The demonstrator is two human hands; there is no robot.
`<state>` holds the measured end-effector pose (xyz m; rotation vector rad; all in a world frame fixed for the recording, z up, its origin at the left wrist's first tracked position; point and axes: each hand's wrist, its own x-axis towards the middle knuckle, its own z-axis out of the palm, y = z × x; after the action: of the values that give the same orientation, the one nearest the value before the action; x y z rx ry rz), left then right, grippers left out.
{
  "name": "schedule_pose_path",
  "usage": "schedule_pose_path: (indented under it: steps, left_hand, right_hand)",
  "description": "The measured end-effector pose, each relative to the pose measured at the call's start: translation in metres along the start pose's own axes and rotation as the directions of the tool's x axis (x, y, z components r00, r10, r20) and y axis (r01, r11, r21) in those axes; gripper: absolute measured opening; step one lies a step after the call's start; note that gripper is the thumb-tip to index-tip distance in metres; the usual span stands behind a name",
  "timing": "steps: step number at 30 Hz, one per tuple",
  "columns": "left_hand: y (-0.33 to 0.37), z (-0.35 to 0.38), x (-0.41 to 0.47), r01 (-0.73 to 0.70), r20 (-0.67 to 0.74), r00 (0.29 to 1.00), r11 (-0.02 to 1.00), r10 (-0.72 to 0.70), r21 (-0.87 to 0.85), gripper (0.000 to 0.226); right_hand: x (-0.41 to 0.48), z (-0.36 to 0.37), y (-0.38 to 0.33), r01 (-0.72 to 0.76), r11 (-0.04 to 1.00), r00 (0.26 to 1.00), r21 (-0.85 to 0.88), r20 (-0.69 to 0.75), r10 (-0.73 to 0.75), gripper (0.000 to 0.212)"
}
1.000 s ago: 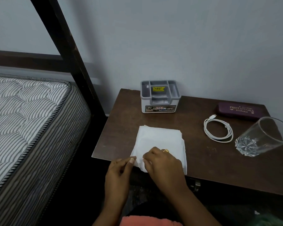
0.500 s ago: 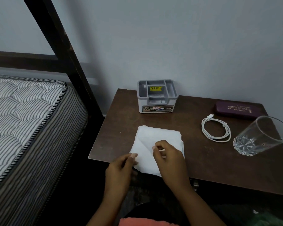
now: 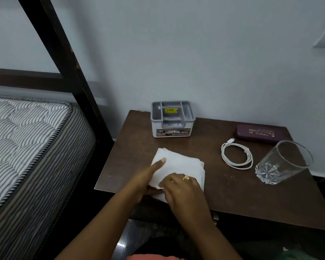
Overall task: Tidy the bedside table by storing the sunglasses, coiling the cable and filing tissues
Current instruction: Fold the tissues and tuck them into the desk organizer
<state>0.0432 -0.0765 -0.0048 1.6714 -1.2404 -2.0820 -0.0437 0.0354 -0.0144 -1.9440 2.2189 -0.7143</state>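
1. we are working on the tissues [image 3: 178, 166], a white stack lying at the near edge of the tabletop [image 3: 233, 190], in front of the grey organiser box [image 3: 172, 119].
2. our left hand [image 3: 148, 177] is stretching its forefinger flat across the stack's left part, pressing it down; our right hand [image 3: 180, 186] is pinching the near corner of the tissues, fingers curled in.
3. the cable [image 3: 236, 155] is lying coiled to the right, well apart from the stack, and the purple glasses case [image 3: 261, 133] is sitting closed near the wall.
4. risk, in our judgement: the stack is overhanging the near edge, so a loose pinch or a lifted forefinger could be letting sheets slide off or fan apart.
5. risk: the drinking glass [image 3: 281, 164] is standing close to the cable, so a wide reach rightward could be knocking it.
6. hidden: our hands are covering the stack's near corner, so we cannot tell how many sheets are being gripped; whether the sunglasses are inside the case is not showing.
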Motion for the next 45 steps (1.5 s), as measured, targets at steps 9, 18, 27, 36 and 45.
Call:
schedule_pose_path:
  steps: [9, 18, 27, 36, 45]
  left_hand:
    - [0.026, 0.009, -0.025, -0.262, 0.083, 0.963, 0.964, 0.258, 0.050, 0.031]
    - [0.040, 0.008, -0.091, -0.304, 0.331, 0.873, 0.931, 0.358, -0.205, 0.034]
    - [0.013, 0.000, -0.057, -0.349, 0.118, 0.933, 0.934, 0.339, 0.080, 0.030]
    - [0.001, 0.006, -0.030, -0.346, 0.093, 0.937, 0.933, 0.337, 0.098, 0.026]
    - [0.004, -0.006, -0.039, -0.339, 0.283, 0.901, 0.941, 0.328, -0.011, 0.034]
  right_hand:
    - [-0.028, -0.040, 0.005, -0.424, 0.509, 0.713, 0.749, -0.071, 0.698, 0.007]
    - [-0.025, -0.068, 0.010, -0.249, -0.655, 0.767, 0.714, 0.558, 0.317, 0.081]
    - [-0.018, -0.061, 0.015, -0.322, -0.586, 0.769, 0.744, 0.566, 0.297, 0.068]
    - [-0.020, -0.040, 0.027, -0.354, -0.233, 0.661, 0.906, 0.418, 0.623, 0.027]
    - [-0.018, -0.048, 0.031, -0.260, -0.223, 0.808, 0.939, 0.338, 0.483, 0.035]
